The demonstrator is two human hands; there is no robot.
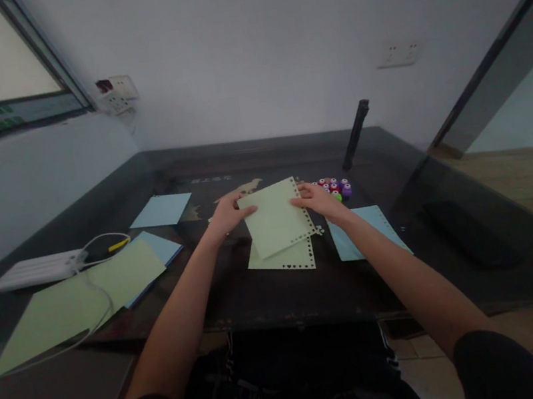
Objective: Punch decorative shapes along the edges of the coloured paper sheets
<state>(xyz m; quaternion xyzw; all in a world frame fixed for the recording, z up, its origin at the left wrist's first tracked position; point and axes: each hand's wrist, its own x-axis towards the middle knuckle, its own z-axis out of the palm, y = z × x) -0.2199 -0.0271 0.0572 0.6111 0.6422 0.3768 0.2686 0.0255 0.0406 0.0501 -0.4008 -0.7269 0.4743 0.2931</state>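
Observation:
Between my hands is a pale green sheet of paper (277, 218), raised and tilted, with small shapes punched along its right and lower edges. My left hand (229, 215) pinches its left edge, thumb on top. My right hand (317, 199) grips the upper right edge the same way. Beneath it a second pale green sheet (281, 261) lies on the dark table (263, 304), punched along its lower and right edges. Little paper cut-outs (319, 230) lie beside the sheets. Just past my right hand sit several small colourful craft punches (334, 186), partly hidden by it.
Under my right forearm lies a light blue punched sheet (346, 241). To the left are a blue sheet (161, 210), larger green paper (79, 296) and a white power strip (39, 270) with its cable. A black upright stick (356, 135) and a dark flat object (469, 235) are on the right.

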